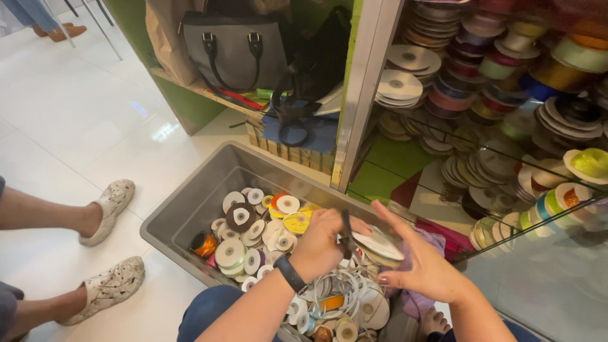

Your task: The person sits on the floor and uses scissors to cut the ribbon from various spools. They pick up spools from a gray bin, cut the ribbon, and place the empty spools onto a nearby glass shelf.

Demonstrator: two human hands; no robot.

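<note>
One ribbon spool [379, 244] between two hands, left hand [320, 244] and right hand [421, 266].

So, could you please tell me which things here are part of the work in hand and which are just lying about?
In hand:
- left hand, gripping a dark strap
- right hand, holding a white spool
- grey bin of ribbon spools

Lying about:
- grey handbag on the shelf
- black bag
- spool stacks behind glass
- another person's shoes
</note>
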